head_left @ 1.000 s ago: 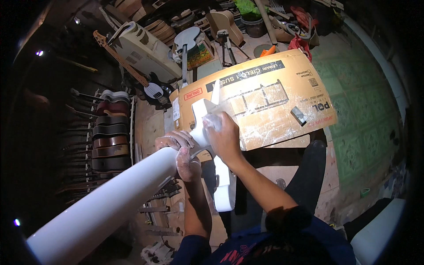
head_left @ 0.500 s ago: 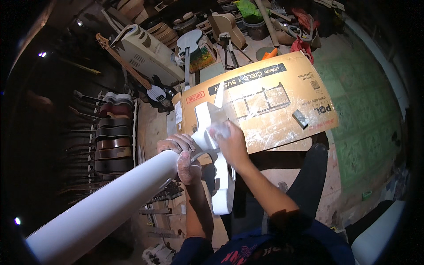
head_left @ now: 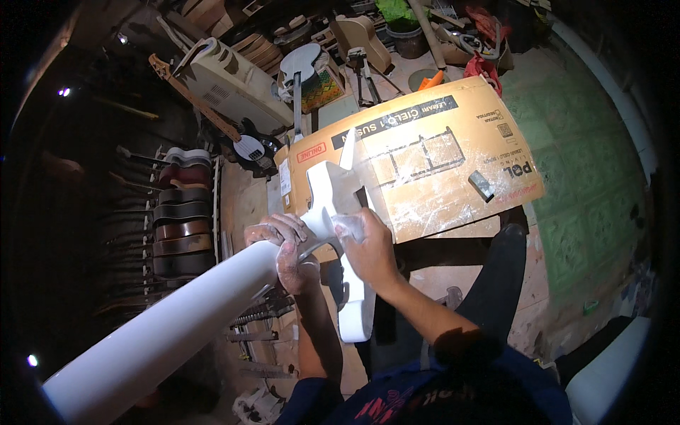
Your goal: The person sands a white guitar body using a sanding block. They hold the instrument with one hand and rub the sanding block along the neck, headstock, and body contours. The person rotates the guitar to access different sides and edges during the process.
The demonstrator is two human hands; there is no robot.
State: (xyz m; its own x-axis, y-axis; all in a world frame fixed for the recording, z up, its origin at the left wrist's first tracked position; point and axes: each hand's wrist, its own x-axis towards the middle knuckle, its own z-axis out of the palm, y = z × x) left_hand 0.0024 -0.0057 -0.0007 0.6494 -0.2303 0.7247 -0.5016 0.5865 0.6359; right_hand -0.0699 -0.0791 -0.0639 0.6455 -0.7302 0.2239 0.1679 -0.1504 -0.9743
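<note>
A white guitar with a pointed horn is held over the cardboard; its long white neck extends toward the lower left. My left hand is closed round the neck where it meets the body, fingers dusted with white powder. My right hand presses on the body just right of my left hand, fingers bent over something pale and greyish that I cannot make out. Beyond them, a small grey block lies on the printed cardboard sheet, which has pale dust on it.
A rack of guitars is on the left. Several guitar parts, a beige casing, a bucket and red bags stand at the back. Green floor tiles are at right, my dark-clad leg below the cardboard.
My right hand has moved down along the guitar body, baring more of its upper surface and a dark recess. My left hand keeps its grip on the neck, shifted only slightly.
</note>
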